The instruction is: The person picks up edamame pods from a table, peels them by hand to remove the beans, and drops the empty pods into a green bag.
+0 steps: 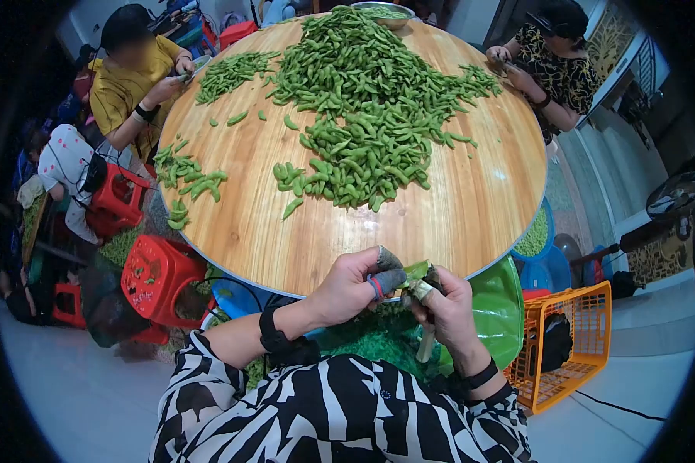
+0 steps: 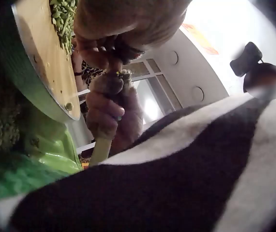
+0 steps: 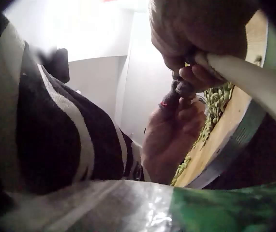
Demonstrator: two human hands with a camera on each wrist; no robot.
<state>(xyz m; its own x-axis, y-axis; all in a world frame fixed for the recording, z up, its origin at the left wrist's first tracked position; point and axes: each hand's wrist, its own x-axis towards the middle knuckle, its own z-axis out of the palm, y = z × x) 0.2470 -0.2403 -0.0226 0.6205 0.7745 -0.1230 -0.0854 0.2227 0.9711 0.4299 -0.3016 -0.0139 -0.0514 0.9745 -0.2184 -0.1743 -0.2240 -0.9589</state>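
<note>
Over the near edge of the round wooden table (image 1: 239, 224), my left hand (image 1: 350, 287) pinches a green soybean pod (image 1: 417, 271) between thumb and fingers. Dark covers wrap some of its fingertips, with a red band on one finger. My right hand (image 1: 449, 310) meets it at the pod and grips a tool with a long pale handle (image 3: 249, 75), whose end sticks out below the fist. The tool's working end is hidden by the fingers, so I cannot tell its kind. A large heap of pods (image 1: 363, 100) covers the table's middle and far side.
Smaller pod piles lie at the table's left (image 1: 189, 174). A green plastic bag (image 1: 493, 309) hangs by my right arm, beside an orange crate (image 1: 567, 339). Red stools (image 1: 158, 278) stand at left. Two people sit across the table, and a metal bowl (image 1: 386, 14) is at the far edge.
</note>
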